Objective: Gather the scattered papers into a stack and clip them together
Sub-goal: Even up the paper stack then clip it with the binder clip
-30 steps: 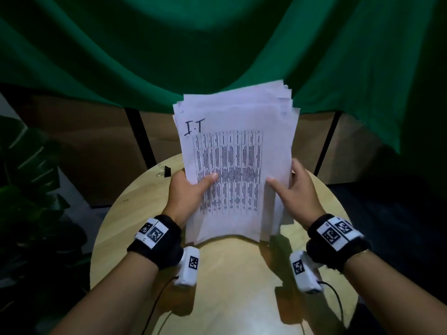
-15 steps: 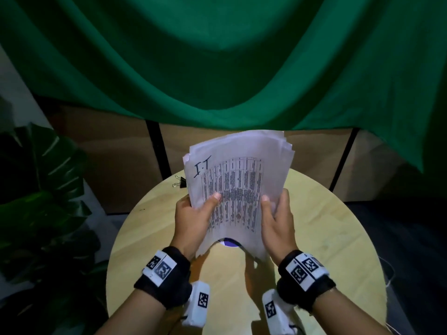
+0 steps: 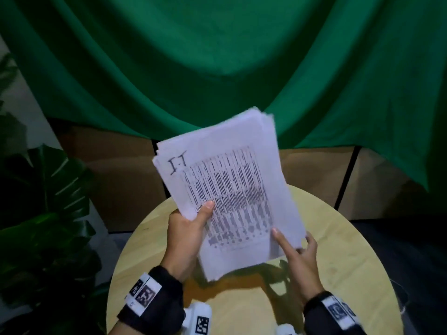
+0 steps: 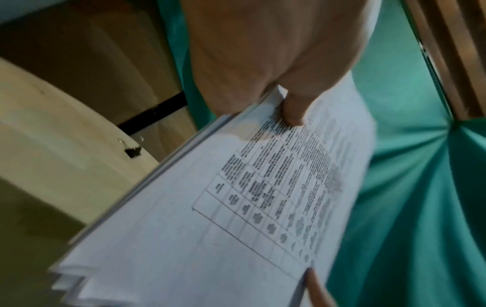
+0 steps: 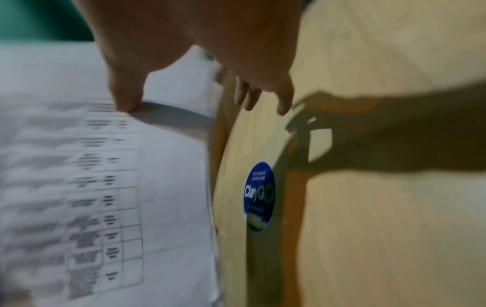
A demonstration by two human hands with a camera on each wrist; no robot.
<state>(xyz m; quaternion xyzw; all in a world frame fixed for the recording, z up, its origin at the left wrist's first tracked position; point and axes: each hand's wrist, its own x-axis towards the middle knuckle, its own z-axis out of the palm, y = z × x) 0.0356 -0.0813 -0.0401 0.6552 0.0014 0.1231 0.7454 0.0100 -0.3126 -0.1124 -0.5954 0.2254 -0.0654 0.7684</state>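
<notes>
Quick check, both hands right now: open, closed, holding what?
Left hand: grips the paper stack, thumb on top.
Right hand: open, thumb touching the stack's lower right corner.

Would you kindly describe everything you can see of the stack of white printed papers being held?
The stack of white printed papers is a loose sheaf of thin sheets held up off the round light wooden table, tilted with its top leaning left. The top sheet bears a handwritten "I.T" and a printed table of dark text. Edges are unevenly aligned, fanning at the top and bottom corners. The left hand grips its left edge, thumb on the front; the right hand touches the lower right corner with its thumb. No clip is on it.
</notes>
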